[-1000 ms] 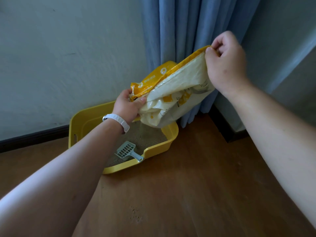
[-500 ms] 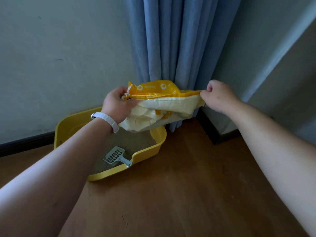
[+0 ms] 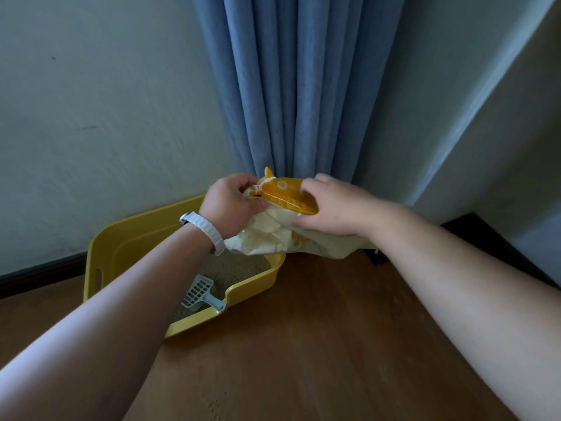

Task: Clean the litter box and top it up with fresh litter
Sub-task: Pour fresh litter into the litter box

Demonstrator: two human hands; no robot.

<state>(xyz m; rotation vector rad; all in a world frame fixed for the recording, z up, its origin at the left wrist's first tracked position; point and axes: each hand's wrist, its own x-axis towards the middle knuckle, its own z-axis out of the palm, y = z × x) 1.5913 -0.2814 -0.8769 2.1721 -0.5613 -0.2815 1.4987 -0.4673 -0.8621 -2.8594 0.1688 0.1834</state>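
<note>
Floor [image 3: 303, 360]: wood; blue curtain [image 3: 303, 86] at 12 o'clock.
Litter box [image 3: 127, 238]: yellow, 8 o'clock; scoop [image 3: 198, 291] inside.
Litter bag [image 3: 288, 196]: crumpled, above box's 2 o'clock corner.
Grip: left hand [image 3: 230, 205] and right hand [image 3: 331, 208] both clutch bag.

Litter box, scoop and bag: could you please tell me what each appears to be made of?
The litter box: apparently moulded yellow plastic, smooth with a sheen and a cut-out handle slot. The scoop: likely pale grey rigid plastic, with moulded slots. The bag: seems thin flexible plastic, perhaps woven, cream and yellow, crumpling in sharp folds.
</note>
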